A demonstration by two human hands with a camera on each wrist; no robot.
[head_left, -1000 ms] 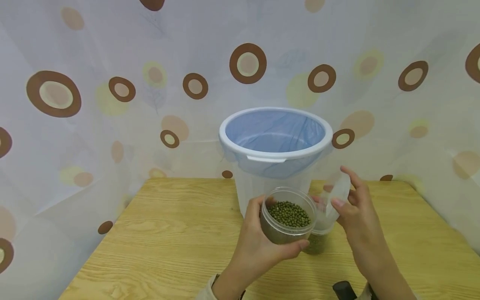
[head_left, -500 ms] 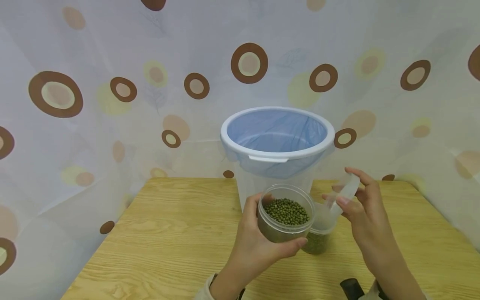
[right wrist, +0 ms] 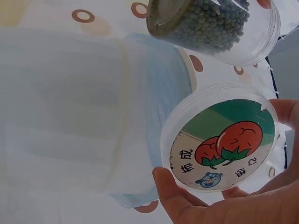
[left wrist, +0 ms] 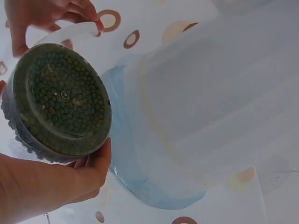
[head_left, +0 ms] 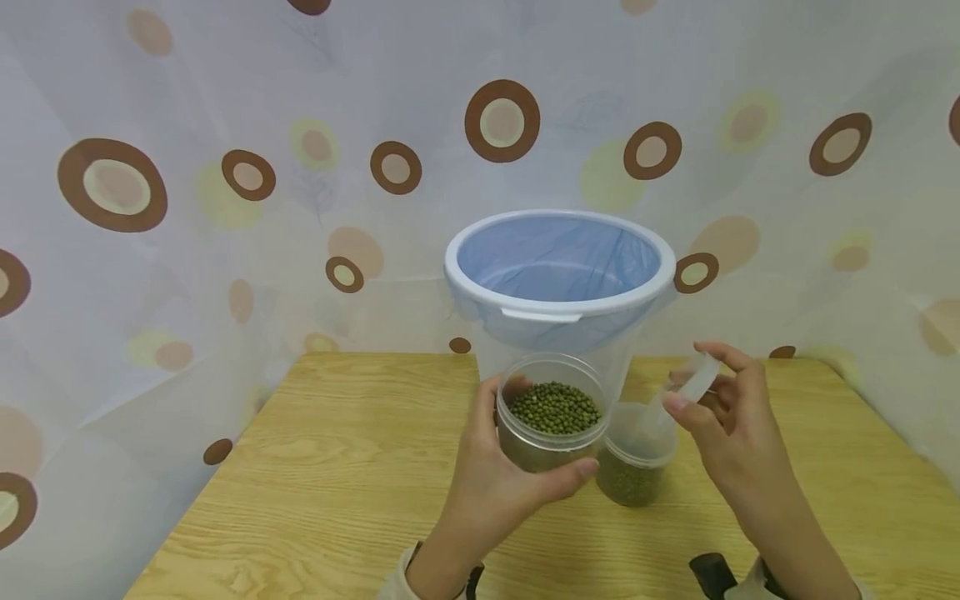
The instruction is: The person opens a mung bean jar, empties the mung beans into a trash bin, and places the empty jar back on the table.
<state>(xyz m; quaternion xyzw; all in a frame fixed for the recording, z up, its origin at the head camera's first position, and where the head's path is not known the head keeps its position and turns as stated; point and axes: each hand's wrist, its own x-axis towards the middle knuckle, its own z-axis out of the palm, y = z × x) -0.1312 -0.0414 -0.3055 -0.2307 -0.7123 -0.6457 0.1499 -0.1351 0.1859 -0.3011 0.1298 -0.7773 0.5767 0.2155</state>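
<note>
In the head view my left hand (head_left: 498, 471) grips a clear, round plastic jar (head_left: 543, 454), tilted so its open mouth faces me. Green mung beans (head_left: 555, 408) fill its lower part; the left wrist view shows them through the jar's base (left wrist: 65, 93). My right hand (head_left: 742, 433) pinches a translucent round lid (head_left: 701, 379) by its edge, held apart from the jar. On the lid's face, in the right wrist view, a sticker (right wrist: 238, 140) has two red fruits and dark characters. Between the hands, a second clear jar (head_left: 633, 479) with green contents stands on the table.
Behind the jars stands a tall white bin (head_left: 555, 315), lined with a thin blue bag (head_left: 555, 258). The wood-grain table (head_left: 337, 467) reaches back to a pale sheet (head_left: 420, 75) patterned with brown rings. A black object (head_left: 712, 575) shows near the right wrist.
My left hand has brought the mung bean jar slightly left and up. The lid in my right hand has moved right and turned more edge-on, exposing more of the second jar.
</note>
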